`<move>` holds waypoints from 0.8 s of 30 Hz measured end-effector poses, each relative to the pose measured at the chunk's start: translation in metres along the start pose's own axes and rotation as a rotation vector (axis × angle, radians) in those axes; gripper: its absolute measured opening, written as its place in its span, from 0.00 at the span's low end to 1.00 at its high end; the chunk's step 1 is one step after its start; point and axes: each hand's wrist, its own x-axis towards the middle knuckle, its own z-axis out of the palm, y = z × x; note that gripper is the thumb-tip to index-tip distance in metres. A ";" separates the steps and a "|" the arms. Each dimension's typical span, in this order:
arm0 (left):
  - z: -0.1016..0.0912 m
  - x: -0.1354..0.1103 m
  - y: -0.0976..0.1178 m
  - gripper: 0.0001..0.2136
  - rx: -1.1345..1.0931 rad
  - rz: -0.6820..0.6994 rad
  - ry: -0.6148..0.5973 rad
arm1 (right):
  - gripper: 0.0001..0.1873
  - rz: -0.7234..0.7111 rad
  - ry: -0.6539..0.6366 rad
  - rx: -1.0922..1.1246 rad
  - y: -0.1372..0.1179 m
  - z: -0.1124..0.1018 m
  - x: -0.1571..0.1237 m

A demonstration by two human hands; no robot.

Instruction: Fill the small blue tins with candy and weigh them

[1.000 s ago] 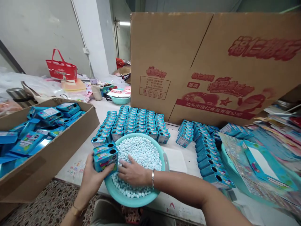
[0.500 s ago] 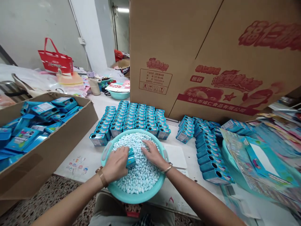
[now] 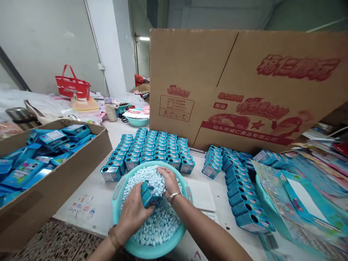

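Note:
My left hand (image 3: 133,207) is wrapped round a small blue carton (image 3: 150,197), held tilted above a turquoise basin (image 3: 152,251). Small pale-blue candies (image 3: 156,230) heap up inside the basin. Cupped close beside the carton's upper end, my right hand (image 3: 168,181) holds a handful of these candies. The candies lie against the carton's opening, and whether any are inside it cannot be seen. Just beyond the basin, upright blue cartons (image 3: 146,153) stand in close rows.
At left sits a cardboard box (image 3: 62,174) full of blue cartons. More cartons (image 3: 246,203) line up on the right, beside a second basin (image 3: 268,203) with plastic sheets on it. A large brown carton (image 3: 195,72) blocks the back. A white scale-like device (image 3: 202,195) lies by the basin.
My left hand has lifted and turned the blue carton upward from the candies. My right hand has moved in beside it, gathering a handful. The camera view has tilted up.

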 end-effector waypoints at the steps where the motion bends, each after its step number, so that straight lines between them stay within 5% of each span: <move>1: 0.000 -0.001 -0.001 0.34 -0.037 -0.036 0.043 | 0.14 -0.006 -0.024 0.013 -0.007 0.005 -0.001; 5: -0.006 0.004 0.002 0.37 -0.127 -0.132 0.133 | 0.11 -0.034 -0.090 0.006 -0.029 0.021 -0.003; 10: -0.014 0.006 0.002 0.35 -0.139 -0.088 0.167 | 0.10 -0.033 -0.113 -0.016 -0.034 0.028 -0.005; 18: -0.019 0.007 -0.005 0.34 -0.107 0.022 0.127 | 0.11 0.024 -0.147 -0.007 -0.032 0.031 -0.018; 24: -0.027 0.008 -0.008 0.34 -0.189 0.030 0.063 | 0.21 0.029 -0.128 0.012 -0.040 0.035 -0.029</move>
